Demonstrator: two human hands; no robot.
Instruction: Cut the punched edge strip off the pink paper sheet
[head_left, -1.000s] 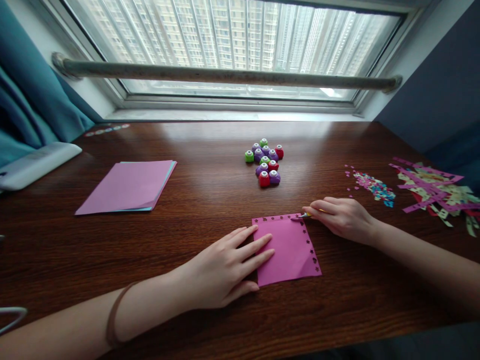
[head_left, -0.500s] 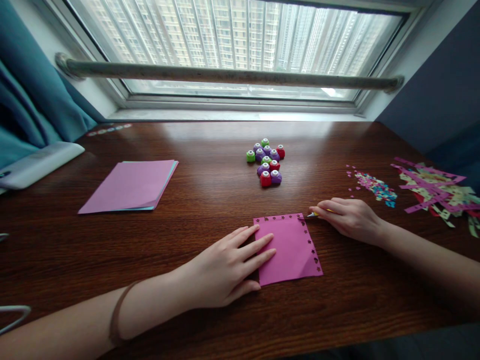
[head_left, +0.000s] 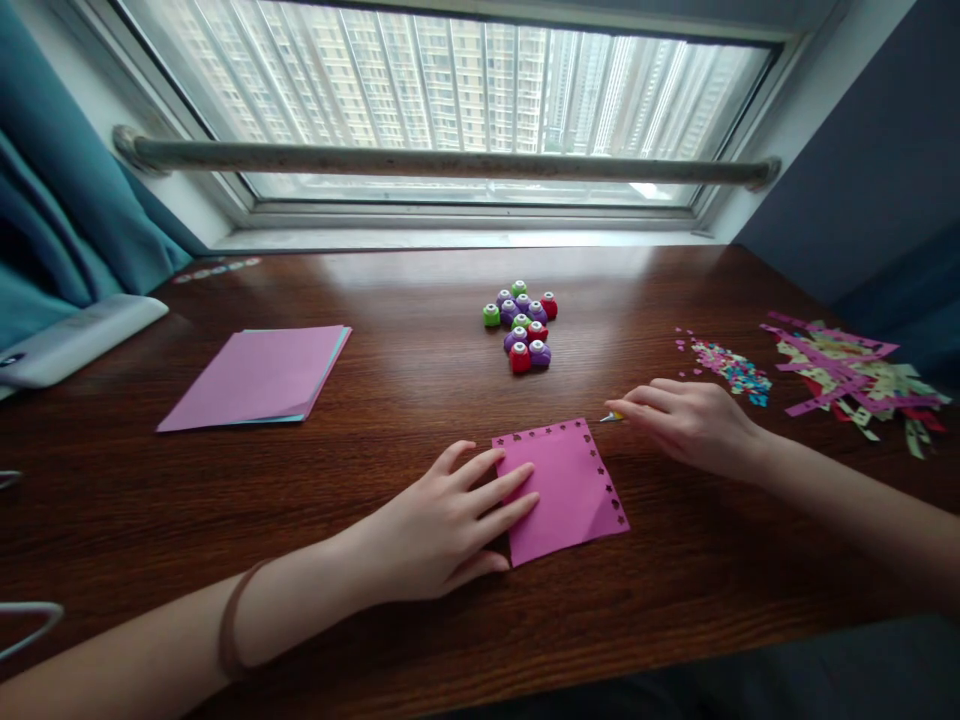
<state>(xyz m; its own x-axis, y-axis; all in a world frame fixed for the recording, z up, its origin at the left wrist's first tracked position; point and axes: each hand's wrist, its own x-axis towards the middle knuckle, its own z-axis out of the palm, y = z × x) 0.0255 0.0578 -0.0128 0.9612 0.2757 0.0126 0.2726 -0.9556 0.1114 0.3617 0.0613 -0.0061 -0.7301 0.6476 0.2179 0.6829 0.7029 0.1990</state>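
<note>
A square of pink paper (head_left: 559, 490) lies on the table, with small star and heart shapes punched along its top and right edges. My left hand (head_left: 457, 525) rests flat over its left side, fingers spread and holding nothing. To the right of the paper's upper right corner, my right hand (head_left: 686, 420) is closed on a slim yellow tool (head_left: 615, 415) with a pale pointed tip. The fingers hide most of that tool, so its kind is unclear. Its tip points left, a little apart from the paper.
Several green, purple and red craft punches (head_left: 521, 325) are grouped beyond the paper. Stacked coloured paper (head_left: 259, 375) lies at left, near a white device (head_left: 82, 340). On the right are a confetti pile (head_left: 731, 370) and paper strips (head_left: 847, 370). A rail (head_left: 450, 162) crosses the window.
The tool's tip has drawn slightly away from the paper's corner. The paper has turned a little under my left hand, which stays on it. The whole view has shifted slightly.
</note>
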